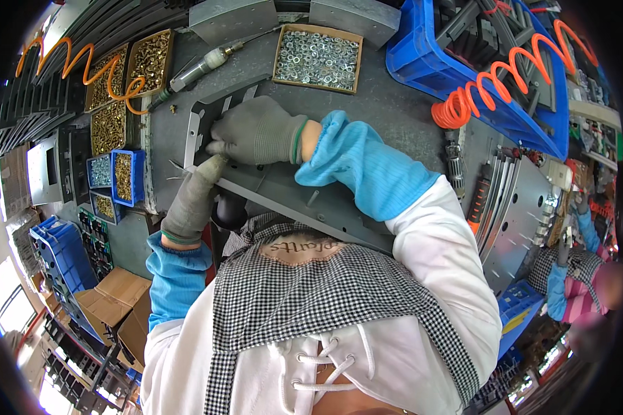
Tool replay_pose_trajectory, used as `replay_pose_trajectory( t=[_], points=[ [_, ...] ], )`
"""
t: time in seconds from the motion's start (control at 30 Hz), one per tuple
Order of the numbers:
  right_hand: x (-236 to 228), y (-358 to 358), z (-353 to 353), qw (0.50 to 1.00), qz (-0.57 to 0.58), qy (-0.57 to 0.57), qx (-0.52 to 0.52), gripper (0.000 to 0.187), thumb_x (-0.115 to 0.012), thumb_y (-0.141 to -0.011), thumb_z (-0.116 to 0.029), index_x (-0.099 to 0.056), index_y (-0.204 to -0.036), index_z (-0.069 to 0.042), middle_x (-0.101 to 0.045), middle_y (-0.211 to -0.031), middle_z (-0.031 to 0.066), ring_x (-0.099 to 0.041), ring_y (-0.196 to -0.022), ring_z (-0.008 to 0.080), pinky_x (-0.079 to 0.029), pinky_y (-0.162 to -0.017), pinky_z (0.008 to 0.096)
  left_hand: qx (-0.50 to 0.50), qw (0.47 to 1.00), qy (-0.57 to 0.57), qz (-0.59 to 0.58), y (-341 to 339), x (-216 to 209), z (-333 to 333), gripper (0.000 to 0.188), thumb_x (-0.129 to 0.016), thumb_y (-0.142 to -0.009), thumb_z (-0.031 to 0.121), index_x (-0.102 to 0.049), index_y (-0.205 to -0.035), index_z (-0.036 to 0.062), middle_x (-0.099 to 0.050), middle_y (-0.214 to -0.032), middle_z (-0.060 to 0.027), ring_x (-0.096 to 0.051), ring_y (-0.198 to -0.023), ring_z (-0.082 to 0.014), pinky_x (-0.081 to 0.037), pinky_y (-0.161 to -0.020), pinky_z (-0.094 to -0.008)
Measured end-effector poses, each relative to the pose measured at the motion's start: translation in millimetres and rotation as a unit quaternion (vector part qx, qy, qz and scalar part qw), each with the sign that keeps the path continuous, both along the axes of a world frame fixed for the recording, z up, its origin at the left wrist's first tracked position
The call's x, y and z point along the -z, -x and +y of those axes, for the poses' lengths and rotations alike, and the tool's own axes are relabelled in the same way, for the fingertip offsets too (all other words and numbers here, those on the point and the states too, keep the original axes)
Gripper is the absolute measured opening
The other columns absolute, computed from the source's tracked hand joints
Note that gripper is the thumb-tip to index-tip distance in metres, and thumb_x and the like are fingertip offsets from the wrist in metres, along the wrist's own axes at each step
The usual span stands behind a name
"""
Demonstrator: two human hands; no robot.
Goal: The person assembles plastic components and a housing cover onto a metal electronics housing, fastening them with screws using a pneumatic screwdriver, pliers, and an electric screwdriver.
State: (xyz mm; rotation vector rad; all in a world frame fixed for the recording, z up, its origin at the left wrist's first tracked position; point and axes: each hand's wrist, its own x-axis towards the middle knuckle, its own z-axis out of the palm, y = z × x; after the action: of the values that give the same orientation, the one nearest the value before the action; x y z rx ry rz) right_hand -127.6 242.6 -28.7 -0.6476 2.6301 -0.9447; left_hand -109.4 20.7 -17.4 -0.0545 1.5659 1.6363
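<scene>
- On the grey bench (394, 104), a long grey sheet-metal part (284, 187) is laid across the near edge, in front of the person.
- The part is pressed down by the right hand (256, 131), gloved in grey, with the fingers spread flat over its left end; nothing is gripped by them.
- The left hand (197, 190) is brought up to the same end, and its fingertips are pinched together at the edge; whether a small piece is held there cannot be told.
- The work seems to be in the middle: the part is in place, and the air screwdriver (201, 69) is lying untouched further back.
- One tray of silver washers (318, 59) is counted, three trays of brass screws (149, 62) and three small blue bins (121, 176).
</scene>
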Motion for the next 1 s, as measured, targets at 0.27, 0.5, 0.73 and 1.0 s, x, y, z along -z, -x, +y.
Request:
replay_pose_trajectory(
  t=[0.27, 0.5, 0.73, 1.0],
  points=[
    [5, 9, 94, 0.990, 0.018, -0.047, 0.133, 0.038, -0.059, -0.097, -0.046, -0.078, -0.106, -0.014, -0.070, -0.106, 0.0189, -0.068, -0.097, 0.0381, -0.054, -0.088, 0.0485, -0.011, 1.000, -0.014, -0.015, -5, -24, 18, 0.053, -0.062, -0.099, 0.041, -0.064, -0.134, 0.0018, -0.069, -0.122, -0.0075, -0.063, -0.110, -0.0176, -0.049, -0.098, -0.0320],
    [109, 0, 167, 0.869, 0.129, -0.331, 0.344, 0.021, -0.072, -0.090, -0.032, -0.080, -0.103, -0.018, -0.068, -0.120, 0.0044, -0.061, -0.115, 0.0342, -0.052, -0.096, 0.0487, -0.009, 0.999, -0.024, -0.038, -5, -26, 19, 0.054, -0.061, -0.099, 0.043, -0.064, -0.134, 0.0013, -0.069, -0.123, -0.0074, -0.063, -0.112, -0.0181, -0.048, -0.100, -0.0325],
    [71, -5, 159, 0.929, 0.034, 0.036, 0.366, 0.024, -0.072, -0.089, -0.024, -0.077, -0.105, -0.006, -0.074, -0.105, 0.0111, -0.067, -0.103, 0.0304, -0.052, -0.092, 0.0397, -0.018, 0.999, -0.015, -0.044, -4, -30, 22, 0.053, -0.061, -0.099, 0.041, -0.064, -0.133, 0.0008, -0.069, -0.124, -0.0086, -0.062, -0.113, -0.0187, -0.047, -0.100, -0.0318],
    [3, -45, 52, 0.932, -0.242, 0.258, 0.078, 0.030, -0.072, -0.089, -0.023, -0.075, -0.112, -0.002, -0.074, -0.104, 0.0119, -0.069, -0.099, 0.0228, -0.053, -0.091, 0.0362, -0.014, 0.999, 0.018, -0.042, -3, -22, 17, 0.053, -0.064, -0.097, 0.046, -0.068, -0.126, 0.0018, -0.068, -0.114, -0.0062, -0.061, -0.105, -0.0172, -0.048, -0.095, -0.0304]
  ],
)
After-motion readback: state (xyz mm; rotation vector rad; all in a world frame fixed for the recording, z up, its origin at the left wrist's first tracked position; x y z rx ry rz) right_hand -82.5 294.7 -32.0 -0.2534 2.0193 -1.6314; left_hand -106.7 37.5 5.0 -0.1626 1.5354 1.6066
